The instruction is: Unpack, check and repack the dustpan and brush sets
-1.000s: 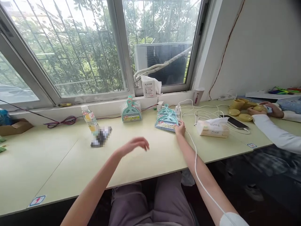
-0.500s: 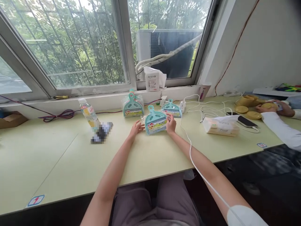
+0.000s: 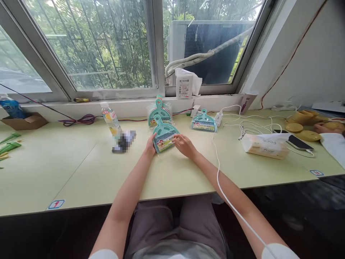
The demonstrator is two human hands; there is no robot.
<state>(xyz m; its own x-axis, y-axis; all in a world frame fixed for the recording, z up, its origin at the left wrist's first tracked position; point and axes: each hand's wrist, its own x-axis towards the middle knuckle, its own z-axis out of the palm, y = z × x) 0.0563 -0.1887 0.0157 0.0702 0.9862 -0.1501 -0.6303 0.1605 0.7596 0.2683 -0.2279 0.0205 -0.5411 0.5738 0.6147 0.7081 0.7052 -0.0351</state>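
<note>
A teal mini dustpan and brush set point(image 3: 163, 138) with a printed label stands tilted just above or on the table, its round-holed handle upward. My left hand point(image 3: 151, 144) is closed on its left edge, with the thumb in front. My right hand point(image 3: 185, 145) has bent fingers pressed at the right side of the label; the fingertips are partly hidden. Right behind it, several similar dustpan sets point(image 3: 165, 114) stand stacked in clear plastic. Another single dustpan set point(image 3: 204, 122) lies further right, by a white charger.
A drink bottle point(image 3: 111, 120) and a blurred patch point(image 3: 124, 141) are on the left. A tissue pack point(image 3: 265, 145), phone point(image 3: 300, 142) and tangled white cables lie right. One white cable point(image 3: 219, 172) crosses over my right forearm. A co-worker's sleeve point(image 3: 334, 145) shows at far right.
The dustpan set has moved left and tilted, and my left hand has closed on its edge. My right hand has shifted from its right edge to the label's front. The view has turned.
</note>
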